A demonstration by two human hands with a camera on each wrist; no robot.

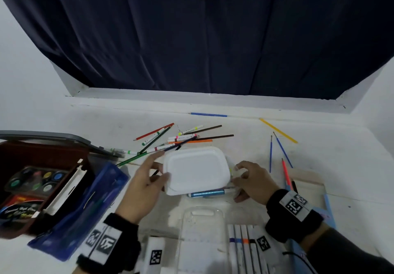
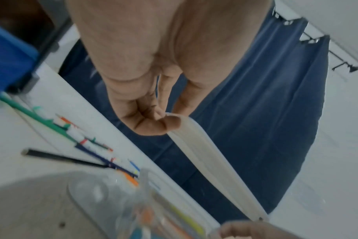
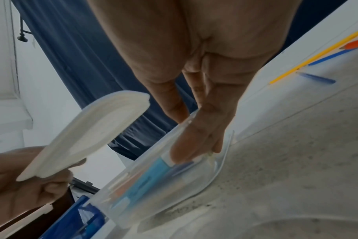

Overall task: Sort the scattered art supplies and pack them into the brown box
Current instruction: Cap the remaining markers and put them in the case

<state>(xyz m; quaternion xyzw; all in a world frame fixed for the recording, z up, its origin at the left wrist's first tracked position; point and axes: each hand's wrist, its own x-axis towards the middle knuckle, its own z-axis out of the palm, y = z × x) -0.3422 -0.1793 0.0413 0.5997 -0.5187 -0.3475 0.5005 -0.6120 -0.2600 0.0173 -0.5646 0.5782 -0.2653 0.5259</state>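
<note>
My left hand (image 1: 161, 168) pinches the left edge of a white plastic lid (image 1: 197, 170) and holds it tilted over a clear container (image 3: 164, 177). In the left wrist view, the left hand (image 2: 153, 122) has thumb and fingertips clamped on the lid (image 2: 204, 161). My right hand (image 1: 239, 177) grips the right end of the container, which lies on the table holding a blue marker (image 1: 207, 193) and other pens. The brown box (image 1: 64, 152) stands open at the left with a paint palette (image 1: 36, 180) inside.
A blue pouch (image 1: 85, 205) leans against the box. Several coloured pencils and markers (image 1: 177, 139) lie scattered behind the lid. Thin brushes and pencils (image 1: 281, 150) lie at the right. A clear case of markers (image 1: 245, 248) sits at the near edge. A dark curtain (image 1: 202, 39) hangs behind.
</note>
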